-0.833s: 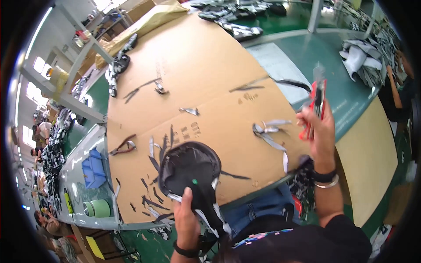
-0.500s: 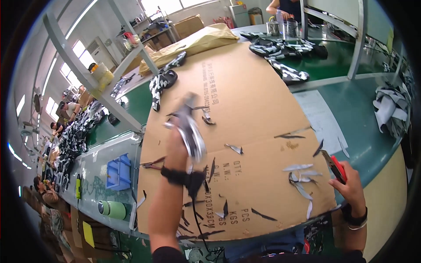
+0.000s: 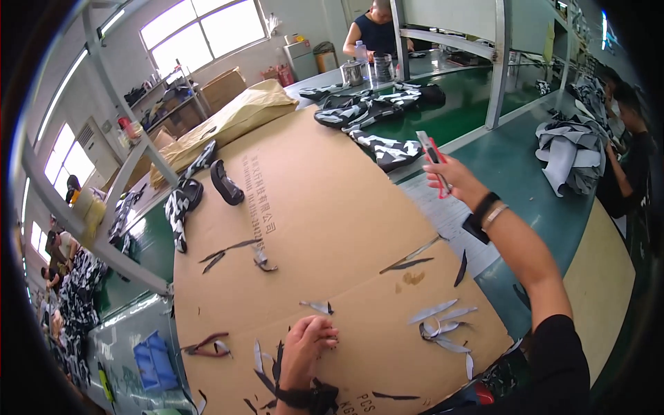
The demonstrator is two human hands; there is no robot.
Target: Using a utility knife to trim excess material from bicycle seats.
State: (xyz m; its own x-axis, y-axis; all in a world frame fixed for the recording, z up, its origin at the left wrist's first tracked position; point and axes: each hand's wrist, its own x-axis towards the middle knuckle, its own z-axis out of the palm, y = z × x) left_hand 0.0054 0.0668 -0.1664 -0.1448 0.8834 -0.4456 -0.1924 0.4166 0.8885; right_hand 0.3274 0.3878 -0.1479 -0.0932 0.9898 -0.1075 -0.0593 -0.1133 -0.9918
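We see a broad cardboard sheet, dark print in two patches; paper alongside, its marks too faint to read. Left hand over the sheet, fingers curled inward; how tightly, we cannot tell. Right hand clamped round a red cutter. Dark padded piece well beyond our left hand. Pale scrap just past its fingers.

From the wearer's head, the fisheye camera looks forward and down along the desk. The left hand and right hand appear near, a bright window far.
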